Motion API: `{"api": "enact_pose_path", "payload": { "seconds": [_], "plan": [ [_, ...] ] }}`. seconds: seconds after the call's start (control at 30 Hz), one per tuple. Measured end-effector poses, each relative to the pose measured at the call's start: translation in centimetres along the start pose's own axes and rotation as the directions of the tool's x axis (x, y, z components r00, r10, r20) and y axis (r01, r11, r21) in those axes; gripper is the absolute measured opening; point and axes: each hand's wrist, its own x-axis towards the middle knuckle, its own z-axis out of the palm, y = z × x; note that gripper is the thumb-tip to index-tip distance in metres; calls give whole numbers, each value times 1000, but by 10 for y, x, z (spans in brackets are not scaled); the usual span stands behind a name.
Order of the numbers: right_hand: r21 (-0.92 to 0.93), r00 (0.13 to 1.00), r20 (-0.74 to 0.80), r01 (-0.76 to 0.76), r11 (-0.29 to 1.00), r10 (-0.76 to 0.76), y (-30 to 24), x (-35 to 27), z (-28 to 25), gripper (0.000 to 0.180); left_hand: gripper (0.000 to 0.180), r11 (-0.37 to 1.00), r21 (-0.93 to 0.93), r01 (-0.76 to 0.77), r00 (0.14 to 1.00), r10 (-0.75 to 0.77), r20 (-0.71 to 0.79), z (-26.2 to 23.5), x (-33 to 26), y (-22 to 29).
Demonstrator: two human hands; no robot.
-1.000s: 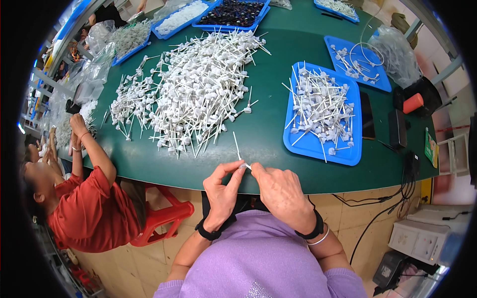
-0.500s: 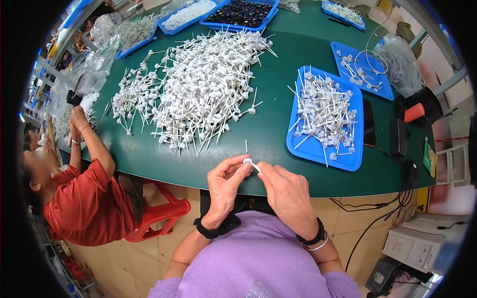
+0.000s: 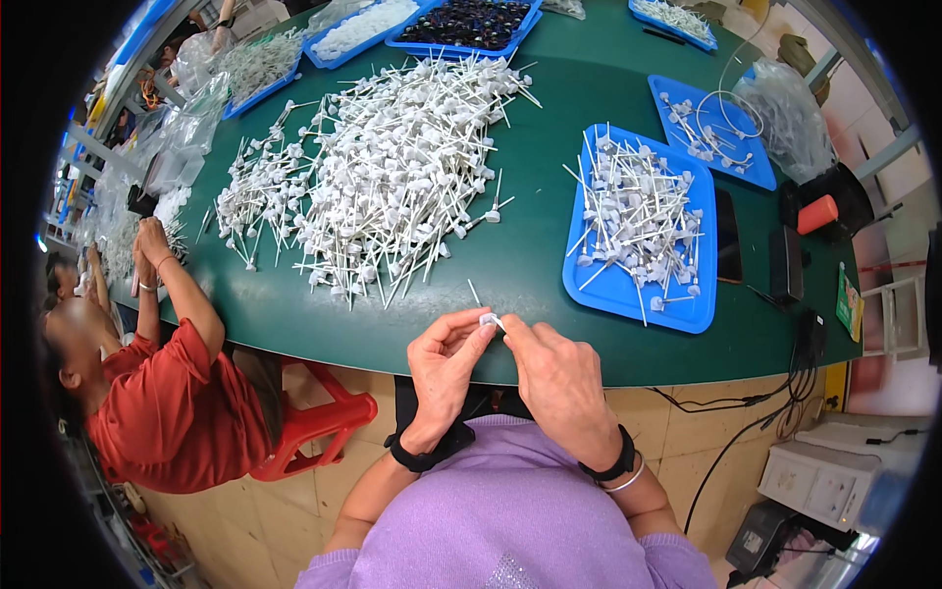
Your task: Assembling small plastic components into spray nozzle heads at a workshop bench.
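Close to the table's near edge, my left hand [image 3: 444, 365] pinches a small white plastic part [image 3: 488, 319] between thumb and fingertips. A thin white stem [image 3: 474, 292] sticks up from that part, leaning left. My right hand [image 3: 561, 381] is closed too, its thumb and finger on a short white strip [image 3: 500, 326] at the part's right side. Whether the strip is joined to the part, I cannot tell. Beyond my hands spreads a large pile of similar white stemmed parts [image 3: 397, 172]. More of them lie in a blue tray [image 3: 699, 312] to the right.
A second blue tray [image 3: 758, 177] with a few parts and a thin looped tube stands behind the first. Trays of dark pieces [image 3: 471, 25] and white pieces [image 3: 365, 29] line the far side. At left a co-worker in a red shirt [image 3: 177, 412] handles parts. A dark phone-like slab [image 3: 727, 236] lies rightward.
The stem has tipped from upright to a leftward lean. My right hand has shifted slightly left, closer to the part, and less of the white strip shows.
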Motion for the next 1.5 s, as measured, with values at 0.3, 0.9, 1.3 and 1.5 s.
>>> {"api": "enact_pose_path", "payload": {
  "seconds": [0.3, 0.9, 1.3, 1.5],
  "plan": [
    [-48, 994, 106, 9, 999, -3, -6, 3, -4, 26, 19, 994, 83, -69, 997, 73, -38, 2, -2, -1],
    [-34, 998, 54, 42, 999, -40, 3, 1, -6, 37, 26, 995, -21, 93, 995, -92, 40, -1, 2, 3],
    [-47, 998, 37, 57, 997, -55, 1, 1, -3, 30, 23, 995, 99, 13, 1000, -12, -5, 1, 0, 4],
    [-64, 997, 12, 77, 995, -76, 1, 1, -1, 26, 23, 988, 151, -25, 999, 28, -16, 2, -1, 5]
  ]
}}
